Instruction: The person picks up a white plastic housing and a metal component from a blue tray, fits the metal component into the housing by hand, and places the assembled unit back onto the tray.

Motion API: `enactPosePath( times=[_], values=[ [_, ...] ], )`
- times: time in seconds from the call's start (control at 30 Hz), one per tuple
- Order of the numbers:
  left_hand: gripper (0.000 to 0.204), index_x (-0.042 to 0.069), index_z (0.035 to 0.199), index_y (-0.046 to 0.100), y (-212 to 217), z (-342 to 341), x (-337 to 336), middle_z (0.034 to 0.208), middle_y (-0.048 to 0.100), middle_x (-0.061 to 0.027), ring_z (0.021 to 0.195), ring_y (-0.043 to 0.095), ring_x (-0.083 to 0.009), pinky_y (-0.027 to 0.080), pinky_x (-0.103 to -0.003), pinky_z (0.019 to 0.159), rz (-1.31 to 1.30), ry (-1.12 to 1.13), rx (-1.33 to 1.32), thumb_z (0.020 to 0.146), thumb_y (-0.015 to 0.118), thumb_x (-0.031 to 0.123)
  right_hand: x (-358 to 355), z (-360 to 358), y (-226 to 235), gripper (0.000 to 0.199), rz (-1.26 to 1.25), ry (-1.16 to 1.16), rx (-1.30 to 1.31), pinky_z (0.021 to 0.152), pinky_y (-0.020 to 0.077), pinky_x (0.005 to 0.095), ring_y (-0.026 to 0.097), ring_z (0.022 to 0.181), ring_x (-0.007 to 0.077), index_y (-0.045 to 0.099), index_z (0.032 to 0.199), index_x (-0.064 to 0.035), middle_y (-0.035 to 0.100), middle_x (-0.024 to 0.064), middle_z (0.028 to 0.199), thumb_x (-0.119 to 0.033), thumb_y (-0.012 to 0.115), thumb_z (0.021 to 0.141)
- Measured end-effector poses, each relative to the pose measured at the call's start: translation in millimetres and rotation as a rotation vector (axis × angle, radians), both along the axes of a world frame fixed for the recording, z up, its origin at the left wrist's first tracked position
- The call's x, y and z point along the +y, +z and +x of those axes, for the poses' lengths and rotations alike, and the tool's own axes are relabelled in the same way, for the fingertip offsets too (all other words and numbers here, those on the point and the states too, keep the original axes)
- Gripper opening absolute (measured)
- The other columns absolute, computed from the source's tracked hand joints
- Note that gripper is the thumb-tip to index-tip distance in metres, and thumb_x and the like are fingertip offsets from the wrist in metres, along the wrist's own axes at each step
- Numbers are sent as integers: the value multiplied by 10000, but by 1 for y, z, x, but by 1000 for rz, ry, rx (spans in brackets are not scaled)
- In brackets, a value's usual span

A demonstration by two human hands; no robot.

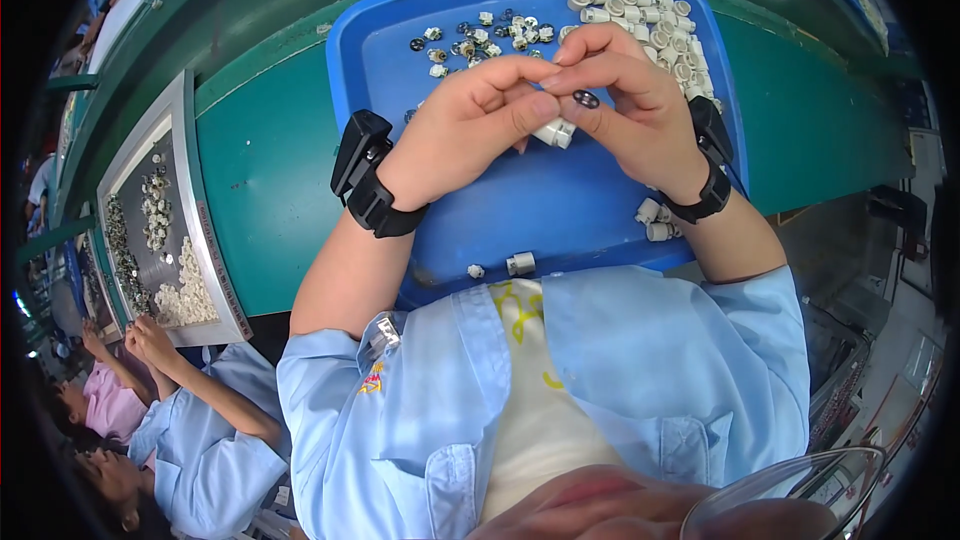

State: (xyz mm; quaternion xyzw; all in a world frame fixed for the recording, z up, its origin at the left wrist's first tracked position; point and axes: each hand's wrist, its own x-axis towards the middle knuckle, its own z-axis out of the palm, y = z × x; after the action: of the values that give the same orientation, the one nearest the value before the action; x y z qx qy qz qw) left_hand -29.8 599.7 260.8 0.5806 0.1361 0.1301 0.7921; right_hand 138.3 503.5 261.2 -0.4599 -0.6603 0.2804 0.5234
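Above the blue tray (480, 205), my two hands meet with their fingertips together. My left hand (470, 120) is closed in a pinch on a white plastic cylinder (556, 132), which juts out below the thumbs. At the right thumb shows a small black round piece with holes (587, 98); my right hand (635, 105) is closed around it, its thumb tip close to the cylinder. The fingers partly hide the cylinder's upper end, so I cannot see whether the two pieces touch.
White cylinders (690, 60) crowd the tray's far right, with small black-and-white parts (480, 45) at far left. A few more cylinders (657, 220) lie near right, and one (520, 263) by the near edge. Leftward, a grey-framed tray (215, 275) of parts stands beside co-workers (200, 440).
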Motion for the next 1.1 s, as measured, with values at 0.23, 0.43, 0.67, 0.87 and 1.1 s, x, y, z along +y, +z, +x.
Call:
enactPosePath(
  times=[0.23, 0.43, 0.67, 0.87, 1.1],
  values=[
    [239, 50, 1095, 555, 1, -1, 2, 907, 572, 25, 766, 497, -38, 432, -193, 663, -6, 4, -21, 894, 517, 174, -2, -4, 4, 148, 4, -147, 114, 720, 422, 266, 523, 828, 151, 619, 899, -59, 549, 41, 875, -25, 628, 755],
    [240, 46, 1111, 549, -2, 4, 4, 943, 577, 8, 777, 501, -49, 433, -195, 684, 24, 68, -45, 890, 514, 134, -6, -2, 19, 206, 92, -175, -199, 757, 414, 253, 520, 862, 172, 595, 941, -35, 534, 89, 958, 10, 622, 742],
    [266, 22, 1138, 525, -2, 3, 1, 989, 578, -28, 809, 513, -58, 427, -194, 695, 16, 69, -60, 880, 516, 86, -5, -1, 10, 167, 176, -305, -366, 625, 460, 263, 582, 704, 188, 599, 886, -40, 602, 80, 803, -17, 641, 726],
    [290, 18, 1162, 501, -2, 2, 0, 942, 587, -18, 819, 523, -62, 425, -196, 698, 94, 109, -19, 877, 512, 65, -6, -11, 8, 128, 13, -300, -147, 604, 467, 260, 595, 706, 188, 575, 829, -35, 609, 73, 800, -15, 640, 721],
    [243, 17, 1103, 543, -4, 3, -2, 905, 593, -13, 770, 514, -52, 423, -191, 671, 33, 122, 27, 875, 534, 97, -4, -2, 13, 187, 278, -335, -364, 650, 468, 294, 589, 750, 219, 578, 840, -55, 603, 72, 830, 1, 658, 681]
  ],
)
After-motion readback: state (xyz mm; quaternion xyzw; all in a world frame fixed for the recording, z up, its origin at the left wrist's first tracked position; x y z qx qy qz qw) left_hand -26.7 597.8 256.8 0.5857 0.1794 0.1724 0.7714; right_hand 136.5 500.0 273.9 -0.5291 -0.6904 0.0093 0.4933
